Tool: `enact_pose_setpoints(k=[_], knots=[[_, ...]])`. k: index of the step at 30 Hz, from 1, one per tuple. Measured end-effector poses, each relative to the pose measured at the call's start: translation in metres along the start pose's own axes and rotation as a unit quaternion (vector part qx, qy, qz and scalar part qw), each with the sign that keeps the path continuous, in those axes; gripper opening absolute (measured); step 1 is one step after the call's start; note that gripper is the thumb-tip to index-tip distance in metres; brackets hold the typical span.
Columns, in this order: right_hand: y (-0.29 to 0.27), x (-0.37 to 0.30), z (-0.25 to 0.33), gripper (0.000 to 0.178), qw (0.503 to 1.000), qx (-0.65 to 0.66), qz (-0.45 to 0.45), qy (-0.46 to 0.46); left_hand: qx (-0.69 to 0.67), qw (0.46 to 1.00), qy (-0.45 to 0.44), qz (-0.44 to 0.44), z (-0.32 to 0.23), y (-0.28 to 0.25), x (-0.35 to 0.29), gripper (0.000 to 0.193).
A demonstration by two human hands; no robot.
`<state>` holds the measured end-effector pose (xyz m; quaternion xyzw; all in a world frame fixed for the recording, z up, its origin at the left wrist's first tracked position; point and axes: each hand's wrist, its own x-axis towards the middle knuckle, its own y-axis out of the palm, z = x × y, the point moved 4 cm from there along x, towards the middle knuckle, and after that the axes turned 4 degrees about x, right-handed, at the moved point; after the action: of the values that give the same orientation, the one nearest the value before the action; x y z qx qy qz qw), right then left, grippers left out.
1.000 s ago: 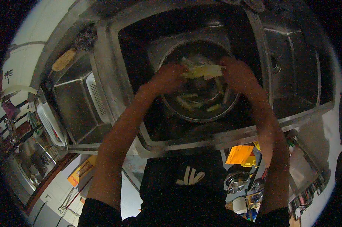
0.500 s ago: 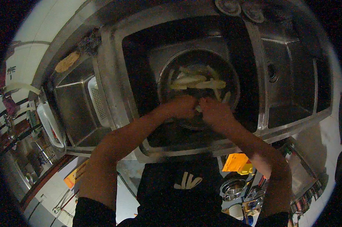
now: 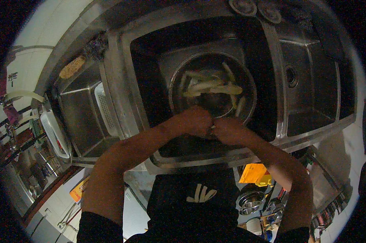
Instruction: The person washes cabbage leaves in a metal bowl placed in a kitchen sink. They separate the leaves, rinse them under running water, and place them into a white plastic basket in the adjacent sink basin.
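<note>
Two hands meet at the near rim of a bowl in a steel sink.

The left hand (image 3: 197, 120) and right hand (image 3: 228, 130) are curled into fists, knuckles touching, pinching something small and pale between them that cannot be made out. Just beyond, the round metal bowl (image 3: 247, 81) holds pale yellow vegetable strips (image 3: 211, 85). It sits in the middle sink basin (image 3: 146, 73).

A white perforated tray (image 3: 104, 108) leans inside the side sink basin (image 3: 79, 117). A drain hole (image 3: 290, 75) shows in the opposite basin. Two round metal lids (image 3: 242, 6) sit at the sink's far edge.
</note>
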<state>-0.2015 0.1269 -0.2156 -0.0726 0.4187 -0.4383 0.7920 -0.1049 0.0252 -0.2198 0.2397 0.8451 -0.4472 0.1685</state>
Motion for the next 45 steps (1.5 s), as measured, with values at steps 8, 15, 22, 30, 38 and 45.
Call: enact_pose_setpoints(k=[8,15,22,30,38,45], knots=[[-0.001,-0.018,-0.039,0.03,0.687,0.698,-0.156,0.128,-0.147,0.926,-0.161,-0.308,0.06,-0.013,-0.001,0.032],[-0.013,-0.016,-0.047,0.025,0.739,0.54,-0.383,0.123,0.018,0.888,-0.213,-0.406,0.087,-0.035,0.01,0.039],[0.001,-0.028,-0.065,0.02,0.782,0.47,-0.39,0.124,-0.146,0.934,-0.247,-0.21,0.135,-0.02,0.041,0.05],[-0.084,-0.041,-0.016,0.041,0.86,0.133,-0.493,-0.001,-0.154,0.941,-0.092,-0.287,0.147,-0.005,0.0,0.044],[-0.063,-0.006,0.012,0.028,0.97,-0.091,-0.226,0.008,-0.438,0.897,-0.057,0.007,0.065,0.016,-0.011,0.048],[-0.035,-0.013,0.021,0.025,0.994,-0.08,-0.023,0.068,-0.303,0.952,0.029,-0.033,0.029,0.021,-0.004,0.04]])
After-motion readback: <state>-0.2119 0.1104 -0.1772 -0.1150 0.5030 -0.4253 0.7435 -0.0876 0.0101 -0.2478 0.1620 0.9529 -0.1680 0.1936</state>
